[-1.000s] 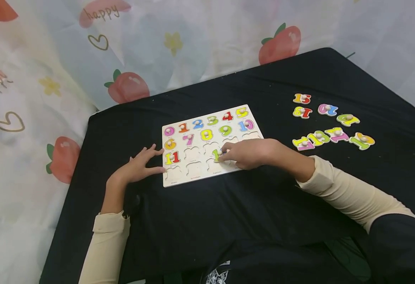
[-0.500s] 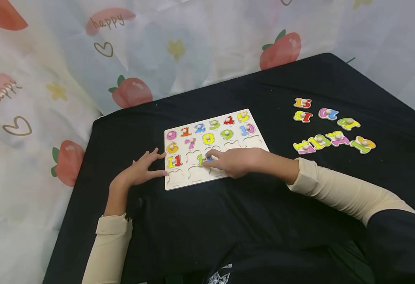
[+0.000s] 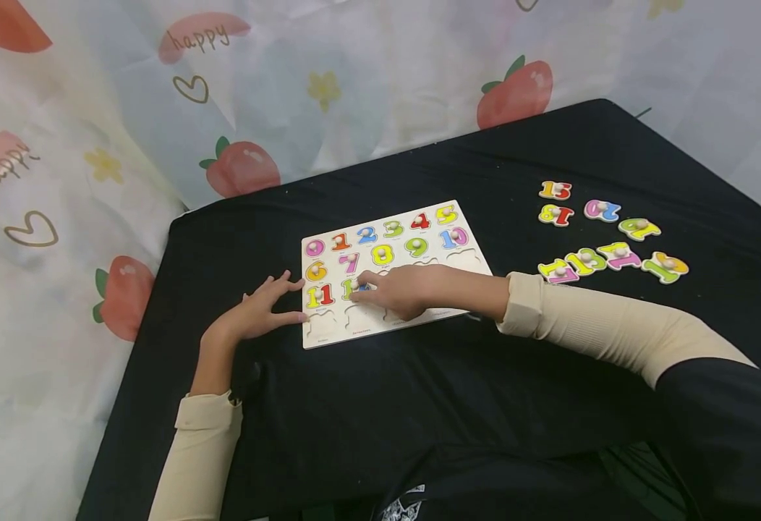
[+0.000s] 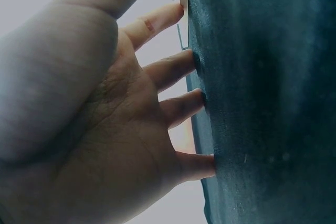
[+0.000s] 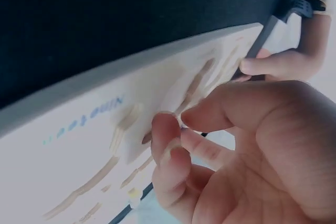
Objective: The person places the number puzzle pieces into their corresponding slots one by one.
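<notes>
A wooden number puzzle board [image 3: 328, 334] lies on the black-covered table, its upper rows filled with knobbed number pieces. My right hand [image 3: 406, 291] pinches a number piece [image 3: 348, 289] with a green 1 and a blue part, over the second slot of the third row, beside the 11 piece [image 3: 320, 296]. Whether it sits down in the slot I cannot tell. In the right wrist view, curled fingers [image 5: 170, 156] and thumb hide the piece. My left hand [image 3: 253, 311] has spread, straight fingers and touches the board's left edge; the left wrist view shows its palm and fingertips [image 4: 189, 59] there.
Several loose number pieces lie to the right on the black cloth [image 3: 354, 420], among them a 15 [image 3: 555, 190], an 18 [image 3: 555, 215], a 20 [image 3: 602, 210] and a 13 [image 3: 585, 261]. Behind the table hangs a printed curtain [image 3: 387, 79].
My right hand has moved left across the board with the green-and-blue number piece, from the middle of the third row to its second slot. My left hand stays at the board's left edge.
</notes>
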A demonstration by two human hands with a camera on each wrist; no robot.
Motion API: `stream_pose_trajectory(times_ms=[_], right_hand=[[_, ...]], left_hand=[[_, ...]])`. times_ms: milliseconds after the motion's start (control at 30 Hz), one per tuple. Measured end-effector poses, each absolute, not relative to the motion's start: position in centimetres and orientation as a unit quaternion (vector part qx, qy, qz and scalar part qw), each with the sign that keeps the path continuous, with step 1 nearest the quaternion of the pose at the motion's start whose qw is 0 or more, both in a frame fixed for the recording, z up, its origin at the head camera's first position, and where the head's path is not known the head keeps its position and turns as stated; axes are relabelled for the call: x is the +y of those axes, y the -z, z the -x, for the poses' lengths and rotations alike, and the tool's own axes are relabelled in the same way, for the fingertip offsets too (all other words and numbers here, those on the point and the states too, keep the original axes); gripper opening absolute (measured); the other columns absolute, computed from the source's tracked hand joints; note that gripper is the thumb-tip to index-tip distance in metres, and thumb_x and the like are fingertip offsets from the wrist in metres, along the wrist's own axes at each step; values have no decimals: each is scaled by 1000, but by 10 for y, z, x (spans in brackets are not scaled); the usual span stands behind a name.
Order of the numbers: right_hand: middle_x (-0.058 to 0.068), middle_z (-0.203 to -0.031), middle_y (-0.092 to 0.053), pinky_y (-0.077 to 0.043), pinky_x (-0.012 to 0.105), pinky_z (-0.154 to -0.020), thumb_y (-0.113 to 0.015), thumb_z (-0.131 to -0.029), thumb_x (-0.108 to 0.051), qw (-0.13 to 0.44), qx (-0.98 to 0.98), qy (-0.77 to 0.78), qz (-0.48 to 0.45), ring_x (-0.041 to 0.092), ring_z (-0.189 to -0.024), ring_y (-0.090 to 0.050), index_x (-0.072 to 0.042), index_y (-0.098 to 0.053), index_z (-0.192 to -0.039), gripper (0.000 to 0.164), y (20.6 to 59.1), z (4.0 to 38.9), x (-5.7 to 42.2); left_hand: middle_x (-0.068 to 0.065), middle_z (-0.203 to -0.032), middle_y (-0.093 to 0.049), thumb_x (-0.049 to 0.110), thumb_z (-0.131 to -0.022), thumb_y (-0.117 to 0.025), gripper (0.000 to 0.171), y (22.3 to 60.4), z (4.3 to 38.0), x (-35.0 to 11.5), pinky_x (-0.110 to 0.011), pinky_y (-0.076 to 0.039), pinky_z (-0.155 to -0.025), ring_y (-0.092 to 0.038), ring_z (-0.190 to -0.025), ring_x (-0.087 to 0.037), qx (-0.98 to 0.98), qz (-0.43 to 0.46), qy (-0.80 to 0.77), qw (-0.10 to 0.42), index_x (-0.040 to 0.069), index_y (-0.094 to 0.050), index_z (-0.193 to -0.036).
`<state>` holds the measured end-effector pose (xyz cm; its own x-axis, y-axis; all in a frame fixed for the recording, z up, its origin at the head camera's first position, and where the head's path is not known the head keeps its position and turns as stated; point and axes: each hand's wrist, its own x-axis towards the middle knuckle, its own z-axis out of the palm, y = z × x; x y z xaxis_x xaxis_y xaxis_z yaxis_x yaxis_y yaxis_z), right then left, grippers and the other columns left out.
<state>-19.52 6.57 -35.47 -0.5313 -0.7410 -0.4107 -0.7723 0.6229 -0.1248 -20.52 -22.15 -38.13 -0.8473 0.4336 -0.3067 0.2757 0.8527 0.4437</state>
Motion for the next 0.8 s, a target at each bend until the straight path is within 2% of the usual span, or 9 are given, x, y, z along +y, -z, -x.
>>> stream_pose_trajectory(times_ms=[367,567,667,800], right_hand=[[5,-147,-26,-44,22,-55,-69,-84,-16,219,878,-38,424,15,-68,-57,-23,-30,-148,75,355,196,63],[4,-153,-21,-45,23,-56,-64,-87,-18,218,879,-49,421,22,-96,-59,-24,-28,-149,72,354,192,68],[3,-155,-17,-46,24,-55,-59,-90,-17,221,877,-42,425,23,-101,-59,-24,-28,-149,67,351,190,73],[6,-153,-24,-48,27,-63,-56,-93,-18,211,877,-16,431,24,-108,-58,-21,-33,-148,60,342,187,86]], left_hand=[[-13,-156,-10,50,-83,-65,80,382,205,-220,-71,0,-99,1,-141,-35,942,-187,-194,202,14,-33,-147],[-13,-156,-11,50,-83,-65,80,384,204,-221,-71,-1,-100,1,-141,-36,941,-188,-197,201,14,-33,-147],[-13,-156,-11,50,-83,-65,81,384,204,-222,-71,-1,-100,1,-141,-35,941,-187,-199,201,13,-33,-147],[-13,-156,-11,49,-83,-65,80,383,205,-221,-71,0,-100,1,-141,-35,941,-187,-199,200,14,-33,-147]])
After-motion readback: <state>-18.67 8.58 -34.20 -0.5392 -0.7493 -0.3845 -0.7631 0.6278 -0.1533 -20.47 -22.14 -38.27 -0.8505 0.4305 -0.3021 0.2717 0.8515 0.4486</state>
